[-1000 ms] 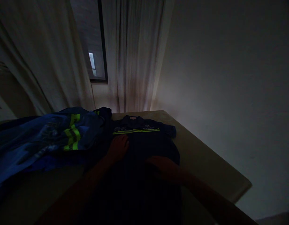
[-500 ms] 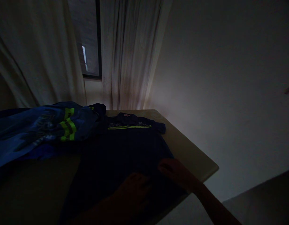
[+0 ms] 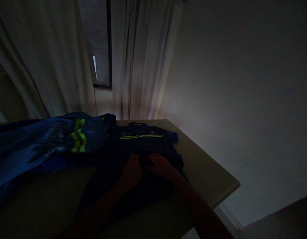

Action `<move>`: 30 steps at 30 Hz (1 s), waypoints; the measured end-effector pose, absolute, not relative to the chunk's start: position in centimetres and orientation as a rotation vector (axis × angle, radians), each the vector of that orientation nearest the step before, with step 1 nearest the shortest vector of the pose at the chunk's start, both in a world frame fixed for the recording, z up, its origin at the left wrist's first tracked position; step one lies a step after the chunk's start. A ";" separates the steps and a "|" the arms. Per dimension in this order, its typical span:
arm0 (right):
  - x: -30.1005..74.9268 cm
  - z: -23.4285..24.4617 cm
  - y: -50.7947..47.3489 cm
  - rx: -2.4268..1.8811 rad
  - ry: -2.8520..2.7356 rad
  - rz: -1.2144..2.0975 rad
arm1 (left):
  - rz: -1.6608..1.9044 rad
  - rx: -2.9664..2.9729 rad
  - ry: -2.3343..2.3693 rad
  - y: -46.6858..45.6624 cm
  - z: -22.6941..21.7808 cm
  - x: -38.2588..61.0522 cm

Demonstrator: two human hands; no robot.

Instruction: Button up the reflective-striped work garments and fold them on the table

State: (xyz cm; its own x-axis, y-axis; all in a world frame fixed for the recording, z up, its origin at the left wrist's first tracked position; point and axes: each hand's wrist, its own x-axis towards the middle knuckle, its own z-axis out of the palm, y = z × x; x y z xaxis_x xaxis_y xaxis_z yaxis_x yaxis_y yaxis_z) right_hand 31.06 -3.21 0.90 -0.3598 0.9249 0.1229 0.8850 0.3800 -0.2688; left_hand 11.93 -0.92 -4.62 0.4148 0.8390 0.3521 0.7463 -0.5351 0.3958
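Observation:
A dark navy work shirt with a yellow-green reflective chest stripe lies flat on a pale table, collar toward the window. My left hand rests on the shirt's middle, fingers lying flat. Just to its right, almost touching it, my right hand also lies on the cloth with fingers stretched out. The room is very dark, so finger detail is faint. Neither hand appears to grip the fabric.
A heap of brighter blue garments with reflective bands covers the table's left side. Pale curtains and a dark window stand behind the table. The table's right corner meets a bare wall.
Both hands moved from the shirt's near hem up to its middle and came together. The lower part of the shirt now looks shorter, as if folded upward.

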 end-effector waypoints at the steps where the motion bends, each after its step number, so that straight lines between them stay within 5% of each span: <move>1: 30.8 1.0 -2.9 -1.585 -2.361 0.269 | 0.748 2.478 1.434 -0.4 -4.6 12.0; 9: 30.9 0.0 -5.2 -1.425 -2.348 0.506 | 0.762 2.532 1.248 0.8 -6.1 10.8; 21: 31.0 0.4 -4.8 -1.510 -2.390 0.448 | 0.711 2.445 1.354 -0.7 -1.4 11.1; 30: 32.1 0.5 -4.9 -1.185 -2.164 0.724 | 0.766 2.059 1.082 -0.9 0.2 12.0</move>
